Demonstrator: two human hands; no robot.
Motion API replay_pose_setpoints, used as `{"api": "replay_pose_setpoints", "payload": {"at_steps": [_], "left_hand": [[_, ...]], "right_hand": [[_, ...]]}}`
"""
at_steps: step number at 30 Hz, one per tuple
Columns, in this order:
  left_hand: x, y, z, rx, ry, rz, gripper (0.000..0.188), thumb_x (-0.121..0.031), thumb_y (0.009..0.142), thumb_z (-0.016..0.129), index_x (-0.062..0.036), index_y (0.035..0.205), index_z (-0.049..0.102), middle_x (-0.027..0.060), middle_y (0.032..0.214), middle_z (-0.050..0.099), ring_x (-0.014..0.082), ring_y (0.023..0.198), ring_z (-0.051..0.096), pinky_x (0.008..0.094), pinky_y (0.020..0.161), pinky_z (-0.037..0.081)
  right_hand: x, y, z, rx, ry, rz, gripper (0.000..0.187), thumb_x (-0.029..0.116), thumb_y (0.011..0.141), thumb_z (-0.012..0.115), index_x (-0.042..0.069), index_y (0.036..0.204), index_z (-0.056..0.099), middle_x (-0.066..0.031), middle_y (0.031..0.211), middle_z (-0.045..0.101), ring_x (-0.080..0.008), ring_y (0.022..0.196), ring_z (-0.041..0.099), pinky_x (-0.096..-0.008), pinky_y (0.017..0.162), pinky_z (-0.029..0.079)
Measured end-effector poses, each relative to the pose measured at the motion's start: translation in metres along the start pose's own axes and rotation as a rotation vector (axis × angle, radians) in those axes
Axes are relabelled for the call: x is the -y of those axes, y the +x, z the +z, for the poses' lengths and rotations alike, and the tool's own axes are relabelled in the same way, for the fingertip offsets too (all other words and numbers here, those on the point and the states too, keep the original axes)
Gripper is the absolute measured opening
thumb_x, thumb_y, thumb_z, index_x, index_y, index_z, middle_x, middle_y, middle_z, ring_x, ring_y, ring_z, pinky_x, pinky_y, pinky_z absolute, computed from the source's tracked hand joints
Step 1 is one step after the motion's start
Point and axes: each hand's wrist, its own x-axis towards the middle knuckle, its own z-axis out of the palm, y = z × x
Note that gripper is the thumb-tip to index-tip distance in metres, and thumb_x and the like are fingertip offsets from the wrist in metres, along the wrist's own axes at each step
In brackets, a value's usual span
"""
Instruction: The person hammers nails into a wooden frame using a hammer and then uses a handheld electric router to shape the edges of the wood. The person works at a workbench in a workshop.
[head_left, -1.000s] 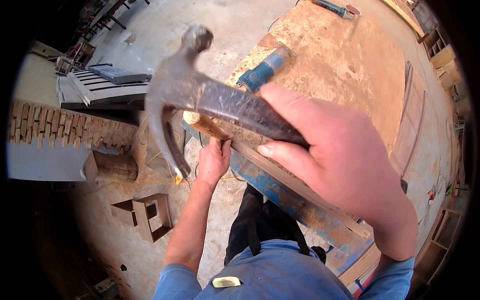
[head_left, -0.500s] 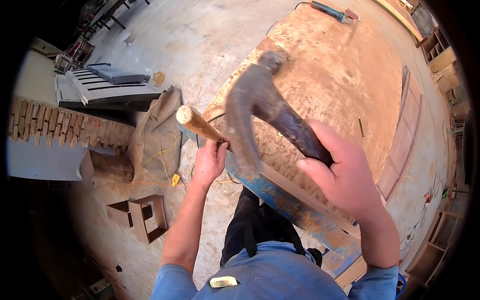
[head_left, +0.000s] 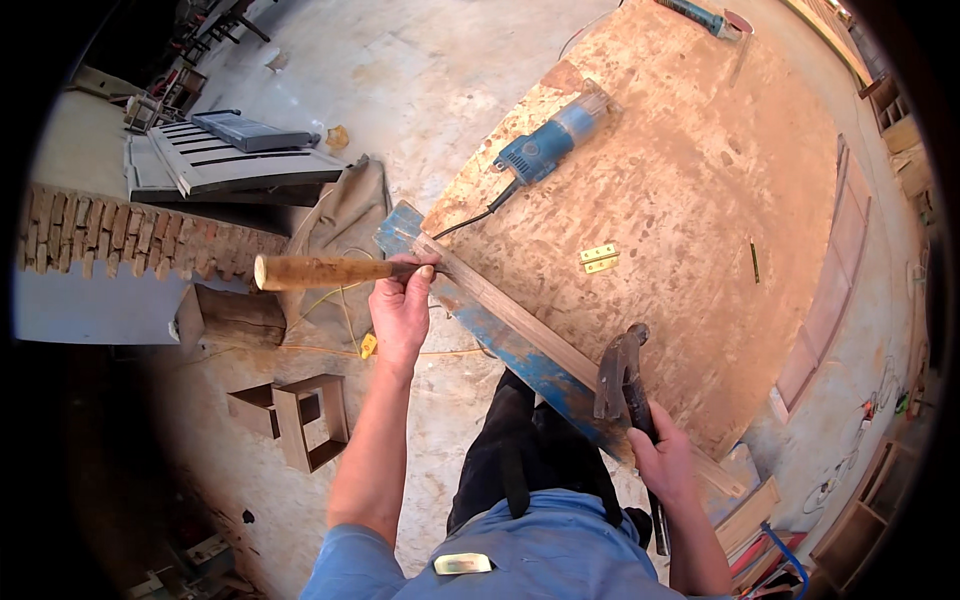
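Note:
My left hand (head_left: 402,318) is closed around a wood-handled chisel (head_left: 325,272). The chisel is tilted nearly flat, handle out to the left, with its metal end at the left part of a long wooden strip (head_left: 525,320). That strip lies along the near edge of the workbench, beside a worn blue beam (head_left: 490,335). Low on the right, my right hand (head_left: 668,458) grips a claw hammer (head_left: 620,372) by its dark handle. The hammer's head is over the strip's right part. A brass hinge (head_left: 599,258) lies on the bench top.
A blue corded power tool (head_left: 550,143) rests on the workbench (head_left: 690,200), its cable running toward the strip. A pencil-like stick (head_left: 755,262) lies to the right, an angle grinder (head_left: 705,18) at the far edge. Small wooden boxes (head_left: 310,425) stand on the floor at left.
The hammer has dropped from high in front of me to the lower right, uncovering the power tool and hinge. The chisel has tipped over so its handle points left.

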Motion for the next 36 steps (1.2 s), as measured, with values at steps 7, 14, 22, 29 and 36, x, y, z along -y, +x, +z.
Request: {"api": "replay_pose_setpoints", "payload": {"at_steps": [7, 14, 22, 29, 36], "left_hand": [[0.005, -0.01, 0.01, -0.051, 0.187, 0.045, 0.009, -0.002, 0.098, 0.064, 0.0004, 0.107, 0.063, 0.0082, 0.108, 0.074, 0.0129, 0.098, 0.067, 0.0287, 0.09, 0.053], [0.011, -0.011, 0.013, -0.048, 0.182, 0.074, 0.008, 0.0, 0.097, 0.064, 0.0005, 0.105, 0.062, 0.0092, 0.109, 0.074, 0.0134, 0.098, 0.067, 0.0286, 0.088, 0.053], [0.01, -0.011, 0.012, -0.031, 0.227, 0.065, 0.01, 0.001, 0.097, 0.063, -0.0007, 0.106, 0.059, 0.0113, 0.109, 0.074, 0.0134, 0.098, 0.067, 0.0286, 0.088, 0.054], [0.012, -0.01, 0.013, -0.025, 0.225, 0.097, 0.011, 0.002, 0.097, 0.063, -0.0008, 0.107, 0.059, 0.0105, 0.108, 0.073, 0.0135, 0.098, 0.066, 0.0279, 0.087, 0.053], [0.004, -0.009, 0.018, -0.016, 0.326, 0.099, 0.009, 0.003, 0.095, 0.064, -0.0007, 0.103, 0.066, 0.007, 0.106, 0.07, 0.0118, 0.093, 0.064, 0.0268, 0.082, 0.053]], "right_hand": [[-0.021, 0.009, 0.008, -0.001, -0.118, -0.189, 0.051, 0.014, 0.085, 0.074, -0.003, 0.131, 0.058, -0.0227, 0.106, 0.07, -0.0347, 0.093, 0.071, -0.0359, 0.084, 0.055], [-0.021, 0.012, 0.008, 0.023, -0.145, -0.212, 0.052, 0.012, 0.085, 0.075, -0.001, 0.133, 0.058, -0.0232, 0.108, 0.07, -0.0351, 0.096, 0.072, -0.0368, 0.084, 0.055], [-0.022, 0.014, 0.008, 0.033, -0.147, -0.23, 0.051, 0.011, 0.085, 0.074, 0.0, 0.132, 0.059, -0.0217, 0.106, 0.07, -0.0355, 0.095, 0.071, -0.0368, 0.083, 0.055], [-0.019, 0.014, 0.005, 0.057, -0.142, -0.179, 0.05, 0.012, 0.085, 0.074, 0.0, 0.132, 0.059, -0.022, 0.106, 0.07, -0.0358, 0.095, 0.071, -0.0365, 0.083, 0.055], [-0.021, 0.016, 0.005, 0.048, -0.133, -0.225, 0.05, 0.013, 0.086, 0.074, -0.001, 0.132, 0.059, -0.0226, 0.107, 0.07, -0.0358, 0.095, 0.071, -0.0364, 0.084, 0.055]]}}
